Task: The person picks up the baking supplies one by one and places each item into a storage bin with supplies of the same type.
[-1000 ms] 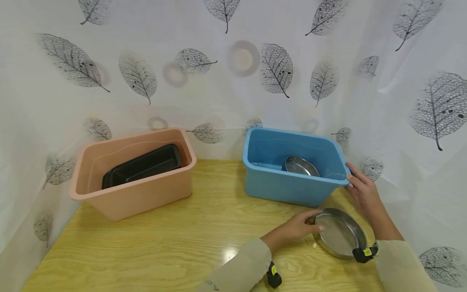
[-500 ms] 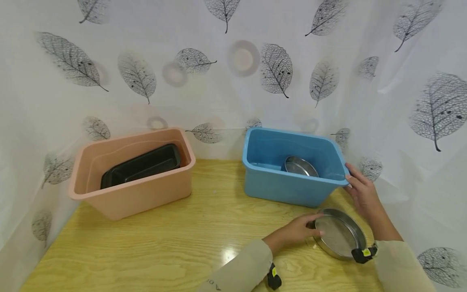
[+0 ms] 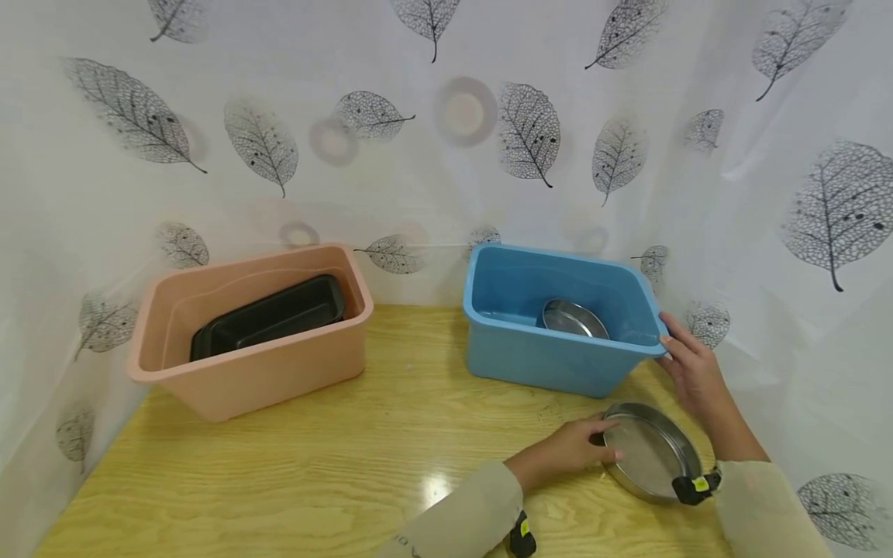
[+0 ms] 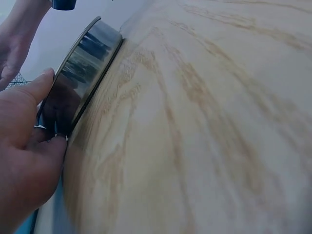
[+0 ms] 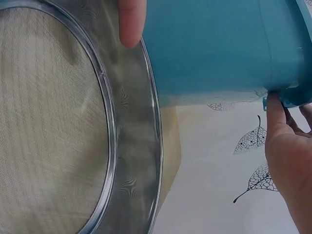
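Observation:
A round steel sieve (image 3: 649, 457) with a low wall stands on the wooden table at the front right. Its fine mesh (image 5: 48, 112) fills the left of the right wrist view. My left hand (image 3: 568, 449) pinches the sieve's left edge, thumb on one side of the wall and fingers on the other. Beyond the sieve is a blue tub (image 3: 530, 360); its right rim corner is gripped by my right hand (image 3: 694, 376). Inside that tub leans a smaller round metal pan or sieve (image 3: 575, 318), its lower part hidden by the front wall.
A peach tub (image 3: 265, 380) stands at the left with a dark loaf pan (image 3: 279, 318) lying slanted in it. The wooden table (image 3: 314, 473) runs between and in front of the tubs. Behind hangs a white leaf-print curtain (image 3: 418, 186).
My left hand and the sieve have shifted slightly toward me. The right hand keeps its hold on the blue tub, which stays in place.

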### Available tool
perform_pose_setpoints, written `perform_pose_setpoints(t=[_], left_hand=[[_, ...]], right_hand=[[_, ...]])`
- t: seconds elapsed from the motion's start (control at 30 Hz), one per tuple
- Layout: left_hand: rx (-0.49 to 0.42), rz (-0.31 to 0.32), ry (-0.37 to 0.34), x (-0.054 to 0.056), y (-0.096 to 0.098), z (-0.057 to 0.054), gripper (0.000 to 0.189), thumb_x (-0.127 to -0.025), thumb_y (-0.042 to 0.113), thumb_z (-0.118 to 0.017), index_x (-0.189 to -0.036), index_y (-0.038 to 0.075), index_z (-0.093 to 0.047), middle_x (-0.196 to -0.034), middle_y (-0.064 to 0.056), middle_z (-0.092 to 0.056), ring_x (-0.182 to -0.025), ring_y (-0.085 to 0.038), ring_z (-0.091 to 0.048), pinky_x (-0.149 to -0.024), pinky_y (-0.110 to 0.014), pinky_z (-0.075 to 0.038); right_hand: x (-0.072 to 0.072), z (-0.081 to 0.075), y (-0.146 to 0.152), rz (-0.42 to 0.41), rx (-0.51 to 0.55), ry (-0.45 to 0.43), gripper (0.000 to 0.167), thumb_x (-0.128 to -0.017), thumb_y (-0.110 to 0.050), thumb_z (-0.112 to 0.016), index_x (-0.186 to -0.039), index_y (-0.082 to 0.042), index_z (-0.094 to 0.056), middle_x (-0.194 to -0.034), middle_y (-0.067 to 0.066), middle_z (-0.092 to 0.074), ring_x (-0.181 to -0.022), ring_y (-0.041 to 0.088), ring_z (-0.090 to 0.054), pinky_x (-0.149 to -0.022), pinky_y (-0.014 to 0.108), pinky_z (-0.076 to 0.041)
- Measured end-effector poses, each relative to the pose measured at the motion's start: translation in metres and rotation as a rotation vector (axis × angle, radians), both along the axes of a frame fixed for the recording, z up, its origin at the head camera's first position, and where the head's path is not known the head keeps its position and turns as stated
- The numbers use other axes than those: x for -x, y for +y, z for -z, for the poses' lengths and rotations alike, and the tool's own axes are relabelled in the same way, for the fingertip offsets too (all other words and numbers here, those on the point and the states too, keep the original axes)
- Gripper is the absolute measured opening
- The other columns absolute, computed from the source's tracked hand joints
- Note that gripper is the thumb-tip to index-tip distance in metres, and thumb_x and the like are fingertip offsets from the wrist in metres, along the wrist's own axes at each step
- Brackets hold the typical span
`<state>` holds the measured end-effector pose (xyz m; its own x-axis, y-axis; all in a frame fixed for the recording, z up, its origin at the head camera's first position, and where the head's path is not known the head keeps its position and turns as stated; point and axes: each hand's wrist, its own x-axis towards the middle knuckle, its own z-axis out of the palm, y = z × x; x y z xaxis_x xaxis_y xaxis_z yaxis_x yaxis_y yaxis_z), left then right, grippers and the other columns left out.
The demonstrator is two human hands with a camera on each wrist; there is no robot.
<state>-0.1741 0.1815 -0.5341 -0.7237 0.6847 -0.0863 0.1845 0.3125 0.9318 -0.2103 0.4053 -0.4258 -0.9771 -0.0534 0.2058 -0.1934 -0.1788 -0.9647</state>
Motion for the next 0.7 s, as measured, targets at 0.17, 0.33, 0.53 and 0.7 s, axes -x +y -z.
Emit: perform_pose_setpoints(t=[0.17, 0.33, 0.53, 0.7], left_hand=[[-0.020, 0.008, 0.004, -0.006, -0.005, -0.005, 0.062, -0.096, 0.042, -0.067, -0.152, 0.040, -0.041, -0.164, 0.010, -0.027, -0.150, -0.010, -0.029, -0.118, -0.034, -0.035], [-0.059, 0.023, 0.045, -0.007, -0.011, -0.007, 0.067, -0.096, 0.036, -0.069, -0.155, 0.034, -0.038, -0.165, 0.008, -0.025, -0.150, -0.006, -0.026, -0.118, -0.028, -0.033], [-0.070, 0.030, 0.102, -0.002, -0.018, -0.005, 0.068, -0.095, 0.035, -0.069, -0.154, 0.041, -0.035, -0.164, 0.010, -0.028, -0.149, -0.005, -0.028, -0.118, -0.026, -0.033], [-0.089, 0.005, 0.083, 0.001, -0.026, -0.006, 0.066, -0.094, 0.033, -0.072, -0.152, 0.041, -0.041, -0.155, 0.016, -0.042, -0.141, -0.005, -0.040, -0.110, -0.027, -0.042]], right_hand=[[-0.001, 0.001, 0.000, 0.004, 0.001, 0.000, 0.059, -0.107, -0.006, -0.044, -0.160, -0.002, -0.018, -0.170, 0.013, -0.001, -0.118, -0.006, -0.058, -0.093, 0.015, -0.051], [-0.001, 0.001, -0.001, 0.007, 0.002, -0.004, 0.059, -0.107, -0.006, -0.045, -0.159, -0.002, -0.019, -0.170, 0.013, -0.003, -0.118, -0.006, -0.058, -0.093, 0.015, -0.051], [-0.002, -0.001, -0.001, 0.008, -0.001, -0.006, 0.060, -0.107, -0.008, -0.046, -0.159, -0.001, -0.018, -0.170, 0.011, -0.005, -0.117, -0.007, -0.058, -0.094, 0.015, -0.051], [-0.001, -0.002, 0.000, 0.010, -0.040, -0.012, 0.061, -0.107, -0.009, -0.046, -0.160, -0.001, -0.016, -0.170, 0.010, -0.005, -0.118, -0.007, -0.057, -0.094, 0.015, -0.050]])
